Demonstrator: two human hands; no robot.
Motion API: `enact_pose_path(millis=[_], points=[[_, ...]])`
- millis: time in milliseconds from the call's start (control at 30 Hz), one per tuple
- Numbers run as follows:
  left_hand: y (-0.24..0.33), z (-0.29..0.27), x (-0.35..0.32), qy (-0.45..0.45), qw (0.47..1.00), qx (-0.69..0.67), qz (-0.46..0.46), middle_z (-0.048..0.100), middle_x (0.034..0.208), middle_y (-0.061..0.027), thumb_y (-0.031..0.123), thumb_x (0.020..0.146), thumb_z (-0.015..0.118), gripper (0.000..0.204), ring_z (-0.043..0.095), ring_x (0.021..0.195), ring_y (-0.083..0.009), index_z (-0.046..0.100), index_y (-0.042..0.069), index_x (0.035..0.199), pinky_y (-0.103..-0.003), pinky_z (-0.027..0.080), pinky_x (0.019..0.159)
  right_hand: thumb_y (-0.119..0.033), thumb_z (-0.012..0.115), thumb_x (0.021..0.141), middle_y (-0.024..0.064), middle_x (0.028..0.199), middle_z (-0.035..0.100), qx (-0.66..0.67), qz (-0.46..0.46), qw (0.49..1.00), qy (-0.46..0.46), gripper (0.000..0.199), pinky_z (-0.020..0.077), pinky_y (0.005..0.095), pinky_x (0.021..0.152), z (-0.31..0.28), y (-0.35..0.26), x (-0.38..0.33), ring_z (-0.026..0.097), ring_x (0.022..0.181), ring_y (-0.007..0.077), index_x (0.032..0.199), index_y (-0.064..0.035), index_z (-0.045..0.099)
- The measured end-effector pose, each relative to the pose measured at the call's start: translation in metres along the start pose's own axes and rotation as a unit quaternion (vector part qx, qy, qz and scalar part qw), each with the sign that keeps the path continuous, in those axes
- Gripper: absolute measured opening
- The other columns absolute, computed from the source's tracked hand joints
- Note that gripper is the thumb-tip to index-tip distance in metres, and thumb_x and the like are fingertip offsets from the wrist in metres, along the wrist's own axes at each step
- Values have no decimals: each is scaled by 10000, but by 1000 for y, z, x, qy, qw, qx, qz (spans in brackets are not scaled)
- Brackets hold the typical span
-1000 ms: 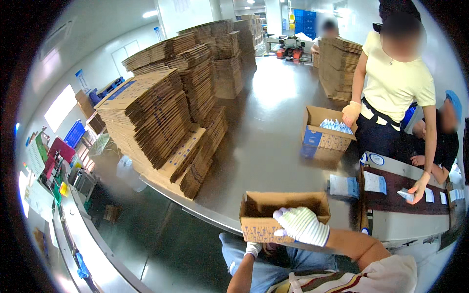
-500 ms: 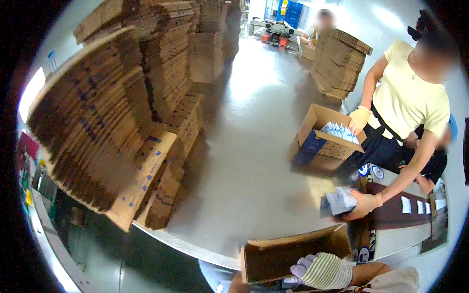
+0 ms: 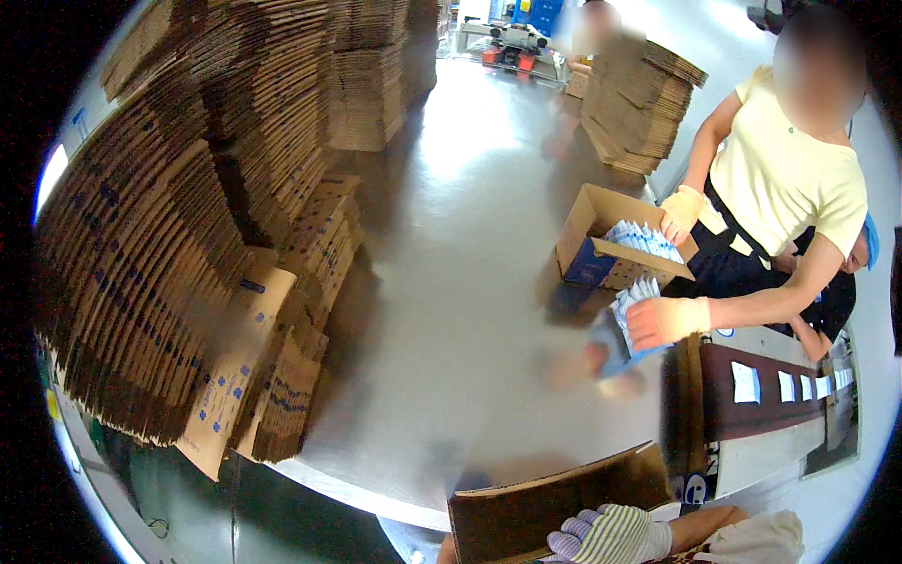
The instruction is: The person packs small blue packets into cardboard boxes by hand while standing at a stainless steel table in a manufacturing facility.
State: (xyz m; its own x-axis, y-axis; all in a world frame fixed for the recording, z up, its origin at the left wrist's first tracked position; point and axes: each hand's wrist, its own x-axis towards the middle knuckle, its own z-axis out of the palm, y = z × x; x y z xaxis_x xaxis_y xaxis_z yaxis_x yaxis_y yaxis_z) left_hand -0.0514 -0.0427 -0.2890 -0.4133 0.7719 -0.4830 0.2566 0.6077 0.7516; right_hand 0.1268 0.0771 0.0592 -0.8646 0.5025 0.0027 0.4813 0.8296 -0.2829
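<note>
An open cardboard box (image 3: 512,515) stands at the near edge of the table, its dark inside showing no contents. Over its near right side lies my right hand (image 3: 611,536) in a striped glove, fingers curled round the rim. Of my left arm only a sliver of skin appears by the box's left corner; that hand is hidden. Across from me a co-worker's orange-gloved hand (image 3: 669,321) grips a bundle of white and blue packets (image 3: 634,299). The co-worker's other gloved hand (image 3: 681,212) rests at a second cardboard box (image 3: 587,226), partly filled with upright packets (image 3: 644,241).
Tall stacks of flattened cartons (image 3: 122,273) line the left of the metal table (image 3: 442,310). Another carton stack (image 3: 634,108) stands at the far right, near a further person. Single packets (image 3: 745,383) lie on a dark conveyor belt (image 3: 719,414) at right.
The co-worker's hand with the packet bundle has moved away from me, close to the filled box. My view has shifted slightly; my right hand stays at the near box.
</note>
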Motion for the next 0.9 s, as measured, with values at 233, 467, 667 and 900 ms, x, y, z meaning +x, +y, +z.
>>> enact_pose_path(millis=[233,467,667,900], points=[[-1,-1,-2,11,999,-40,-17,645,996,-117,177,891,548,201,599,867,-214,601,50,1038,-319,485,752,-330,597,790,39,660,442,-84,-52,992,81,229,370,333,481,2,1,-13,474,563,190,764,-135,480],[-23,-4,14,23,979,-203,-25,644,986,-112,176,892,549,199,594,860,-201,599,47,1034,-316,485,751,-330,570,832,54,695,524,-55,-69,995,48,237,466,307,481,-3,-3,-23,554,566,192,868,-98,532],[-35,-105,-1,125,954,-272,27,558,1116,-91,226,896,571,365,517,960,-157,525,26,1198,-314,449,880,-240,503,821,72,695,557,-90,-93,991,35,148,501,337,502,2,-8,-32,605,623,207,812,-94,525],[237,-182,-176,314,770,228,507,558,1175,-175,414,947,350,475,471,1163,-398,542,39,1166,-490,327,1013,-470,504,838,49,735,548,-118,-248,952,133,369,461,337,520,14,25,-32,572,642,207,826,-107,567]])
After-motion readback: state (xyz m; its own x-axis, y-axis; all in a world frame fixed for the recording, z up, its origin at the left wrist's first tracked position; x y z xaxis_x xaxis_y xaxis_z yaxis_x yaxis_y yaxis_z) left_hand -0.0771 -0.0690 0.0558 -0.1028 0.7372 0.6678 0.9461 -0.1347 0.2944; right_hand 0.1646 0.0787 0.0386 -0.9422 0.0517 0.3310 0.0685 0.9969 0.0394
